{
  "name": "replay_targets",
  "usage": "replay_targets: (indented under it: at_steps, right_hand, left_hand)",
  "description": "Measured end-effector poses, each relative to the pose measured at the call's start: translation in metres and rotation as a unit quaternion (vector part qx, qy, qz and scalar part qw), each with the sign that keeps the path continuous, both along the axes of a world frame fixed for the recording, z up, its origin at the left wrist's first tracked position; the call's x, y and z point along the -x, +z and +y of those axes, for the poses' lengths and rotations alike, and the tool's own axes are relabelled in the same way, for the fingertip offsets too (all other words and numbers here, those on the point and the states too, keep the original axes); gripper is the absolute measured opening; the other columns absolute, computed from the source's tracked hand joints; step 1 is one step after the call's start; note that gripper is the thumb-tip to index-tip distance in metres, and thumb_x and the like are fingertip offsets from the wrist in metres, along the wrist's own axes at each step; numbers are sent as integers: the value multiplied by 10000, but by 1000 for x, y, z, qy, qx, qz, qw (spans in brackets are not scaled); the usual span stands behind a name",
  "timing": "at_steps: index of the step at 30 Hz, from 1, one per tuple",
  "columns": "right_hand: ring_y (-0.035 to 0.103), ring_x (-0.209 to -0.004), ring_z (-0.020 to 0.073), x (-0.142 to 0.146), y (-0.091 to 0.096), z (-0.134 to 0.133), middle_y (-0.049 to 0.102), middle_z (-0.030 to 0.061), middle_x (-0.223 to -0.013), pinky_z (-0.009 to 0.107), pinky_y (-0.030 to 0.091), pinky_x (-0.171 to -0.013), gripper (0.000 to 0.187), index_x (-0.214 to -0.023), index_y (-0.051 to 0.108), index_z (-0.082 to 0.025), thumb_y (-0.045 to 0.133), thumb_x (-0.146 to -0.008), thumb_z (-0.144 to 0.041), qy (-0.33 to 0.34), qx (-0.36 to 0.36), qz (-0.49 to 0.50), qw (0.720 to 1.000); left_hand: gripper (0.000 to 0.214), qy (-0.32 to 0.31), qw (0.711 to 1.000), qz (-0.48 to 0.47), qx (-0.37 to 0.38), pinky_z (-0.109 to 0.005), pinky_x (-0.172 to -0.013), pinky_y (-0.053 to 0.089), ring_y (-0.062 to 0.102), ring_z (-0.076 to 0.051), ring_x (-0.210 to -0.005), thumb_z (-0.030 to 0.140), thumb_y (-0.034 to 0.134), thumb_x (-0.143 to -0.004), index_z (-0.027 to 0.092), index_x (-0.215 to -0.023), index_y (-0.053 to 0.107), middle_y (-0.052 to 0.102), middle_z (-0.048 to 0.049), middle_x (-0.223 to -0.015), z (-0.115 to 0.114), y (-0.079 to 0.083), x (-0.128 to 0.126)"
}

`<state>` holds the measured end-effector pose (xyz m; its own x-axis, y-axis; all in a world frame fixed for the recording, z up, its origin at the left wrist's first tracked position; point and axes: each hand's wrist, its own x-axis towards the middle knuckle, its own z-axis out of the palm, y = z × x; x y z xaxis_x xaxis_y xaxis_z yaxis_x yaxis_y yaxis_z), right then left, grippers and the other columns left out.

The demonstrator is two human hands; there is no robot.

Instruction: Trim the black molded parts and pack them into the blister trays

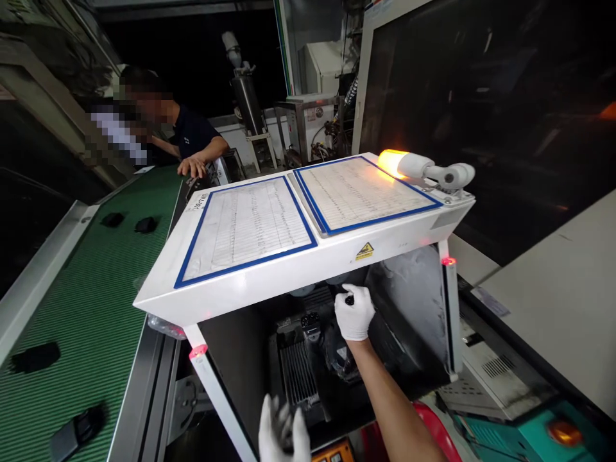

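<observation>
My right hand [355,314], in a white glove, reaches under the white hood of the machine. Its fingers are curled round a small black part [350,299], of which only a bit shows, so its kind cannot be made out. Below it lies the dark machine bed, with a ribbed black plate [299,369] and a black block [310,325] at the plate's far end. My left hand [285,431], also gloved, is at the bottom edge of the view, nearer to me than the ribbed plate. Its fingers are spread and slightly blurred, with nothing seen between them.
The white hood [226,292] carries two blue-framed sheets and a lit orange lamp [395,163]. Posts with red lights [198,351] flank the opening. On the left, a green conveyor belt [110,282] bears several black parts. Another person [192,138] stands beyond it.
</observation>
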<state>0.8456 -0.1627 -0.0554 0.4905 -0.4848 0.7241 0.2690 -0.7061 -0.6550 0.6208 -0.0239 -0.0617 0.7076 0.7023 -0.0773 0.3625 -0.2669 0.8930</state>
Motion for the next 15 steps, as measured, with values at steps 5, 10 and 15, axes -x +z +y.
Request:
replay_targets:
  at_steps: [5, 10, 15]
  right_hand:
    - [621, -808, 180, 29, 24, -14, 629, 39, -898, 307, 523, -768, 187, -994, 685, -196, 575, -866, -114, 57, 37, -19, 998]
    - [641, -776, 178, 109, 1, -47, 637, 23, -874, 306, 531, -705, 140, -983, 624, -216, 595, -901, -107, 127, 89, 5, 988]
    - [639, -754, 185, 156, -15, -75, 632, 23, -854, 322, 539, -675, 177, -1013, 605, -235, 591, -901, -100, 192, 86, 47, 977]
  left_hand:
    - [715, -59, 976, -105, -179, -512, -1134, 468, 531, -340, -1343, 443, 658, -865, 155, -1471, 410, 517, -212, -1435, -30, 19, -97]
    - [417, -134, 925, -104, -339, -423, -895, 570, 637, -302, -1127, 349, 633, -879, 183, -1261, 622, 591, -174, -1295, -45, 13, -164]
    - [154, -79, 938, -97, -323, -300, -678, 494, 612, -202, -764, 153, 542, -845, 190, -720, 623, 593, -55, -767, -48, -6, -186]
